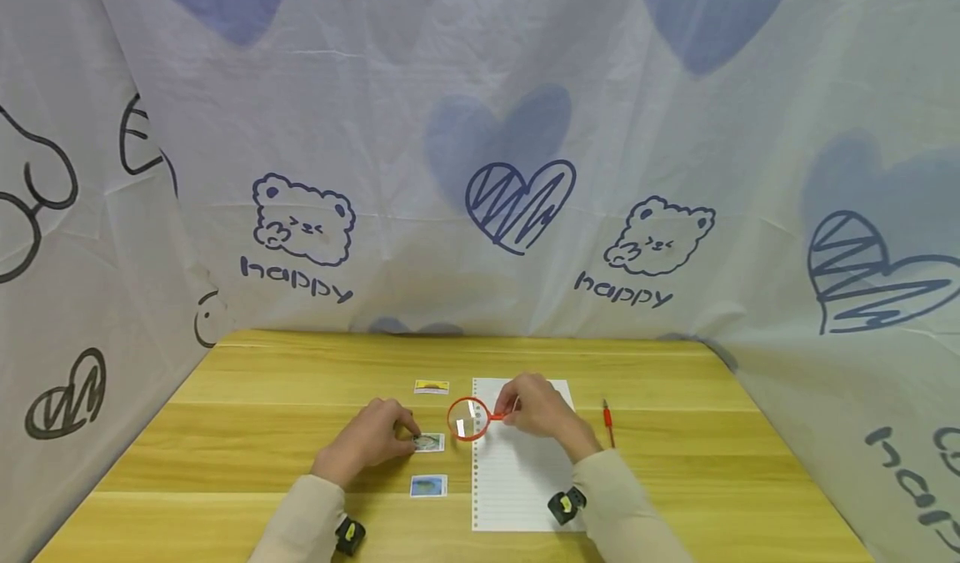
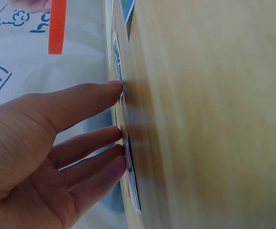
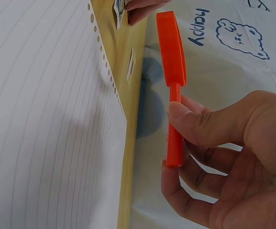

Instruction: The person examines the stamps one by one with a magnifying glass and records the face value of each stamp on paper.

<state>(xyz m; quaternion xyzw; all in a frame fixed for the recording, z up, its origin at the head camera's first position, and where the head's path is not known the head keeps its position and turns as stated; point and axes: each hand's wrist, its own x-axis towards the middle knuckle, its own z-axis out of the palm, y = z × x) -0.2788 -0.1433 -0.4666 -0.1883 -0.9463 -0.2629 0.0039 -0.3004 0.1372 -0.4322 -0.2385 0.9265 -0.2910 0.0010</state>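
Note:
My right hand pinches the handle of a red magnifying glass between thumb and fingers. The glass is held above the left edge of a lined sheet of paper. My left hand rests at the left end of a small stamp-like picture card, the middle one of three. In the left wrist view its thumb touches that card's edge, and the other fingers are extended and spread to the tabletop. A yellow card lies beyond it and a blue one nearer me.
A red pen lies right of the paper on the wooden table. Punched holes run down the paper's left side. Behind the table hangs a pale cloth with hearts and bear faces; more cloth closes off both sides.

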